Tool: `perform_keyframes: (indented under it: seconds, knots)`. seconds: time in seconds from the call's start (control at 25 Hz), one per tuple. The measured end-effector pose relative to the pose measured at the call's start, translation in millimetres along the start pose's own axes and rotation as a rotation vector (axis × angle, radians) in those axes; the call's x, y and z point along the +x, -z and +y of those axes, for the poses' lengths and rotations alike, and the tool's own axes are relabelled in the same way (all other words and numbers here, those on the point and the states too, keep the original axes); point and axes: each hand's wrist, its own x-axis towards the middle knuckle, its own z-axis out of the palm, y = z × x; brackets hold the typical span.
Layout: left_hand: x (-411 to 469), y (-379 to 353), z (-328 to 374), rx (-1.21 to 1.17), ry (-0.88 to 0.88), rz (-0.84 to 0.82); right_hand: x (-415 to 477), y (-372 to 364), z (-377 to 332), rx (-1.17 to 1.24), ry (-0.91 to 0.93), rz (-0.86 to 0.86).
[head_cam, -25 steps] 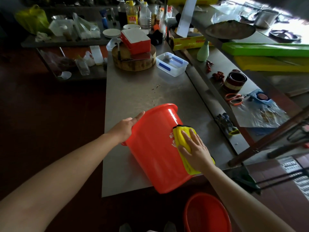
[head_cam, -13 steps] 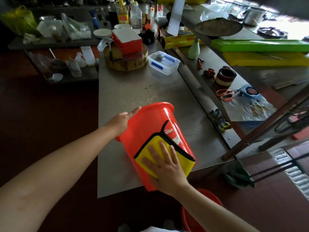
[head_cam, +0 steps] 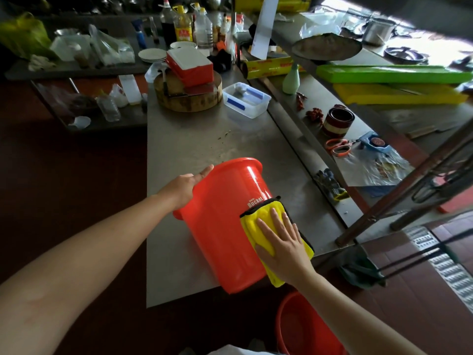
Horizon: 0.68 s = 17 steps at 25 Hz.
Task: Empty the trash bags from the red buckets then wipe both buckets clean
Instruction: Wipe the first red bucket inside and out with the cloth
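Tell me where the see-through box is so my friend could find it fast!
Start at the long steel table and look past the red bucket on it to the far end, where a round wooden block sits. Just right of the block is the box. It is clear with blue clips, unlike the red box on the block.

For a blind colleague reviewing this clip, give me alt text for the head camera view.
A person's right hand presses a yellow microfibre cloth flat against the side of a red plastic bucket tilted on a steel table, while the left hand steadies it near the rim. A second red bucket stands on the floor below.
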Motion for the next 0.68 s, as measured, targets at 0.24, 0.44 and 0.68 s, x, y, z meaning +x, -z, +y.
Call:
perform_keyframes:
  seconds: [0.24,0.44,0.68]
  knots:
    - [2.7,2.4,-3.3,-0.011,-0.009,-0.042,0.5,-17.1,-27.3,-0.215,0.474,-0.023]
    - [5.5,7.4,-7.1,-0.052,-0.021,-0.072,51.7,-21.1,-63.4,-0.300,0.449,-0.125]
    - [8.6,27.3,-11.8,-0.158,-0.012,-0.249,129.3,-14.8,-96.9,-0.338,0.276,-0.142]
